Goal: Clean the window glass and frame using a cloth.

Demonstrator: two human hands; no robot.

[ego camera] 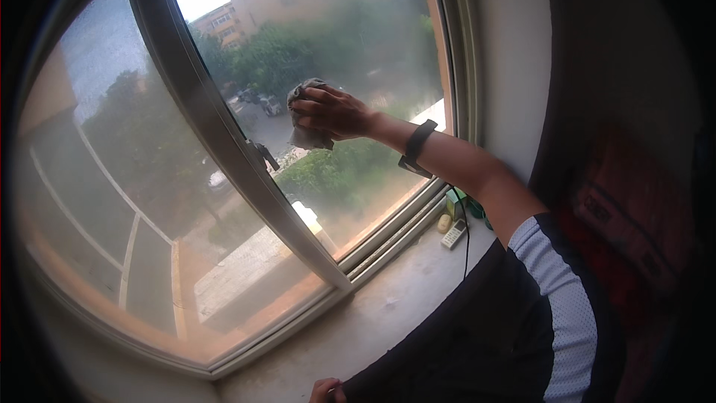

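My right hand (338,115) holds a crumpled grey cloth (313,137) against the right pane of a sliding window (358,179), a little above and to the right of the window latch (263,155). A black band circles my right wrist. The glass looks hazy, more so at the upper right than around the cloth. At the bottom edge my left hand (329,390) shows only in part, near the edge of the windowsill; whether it holds anything is not visible.
On the pale windowsill (386,313) at the right lie a white remote control (454,234), a small yellowish object (444,223) and a green box (455,198), with a black cable hanging beside them. The left pane (162,190) stands beyond the middle frame. A red bag-like item is at the far right.
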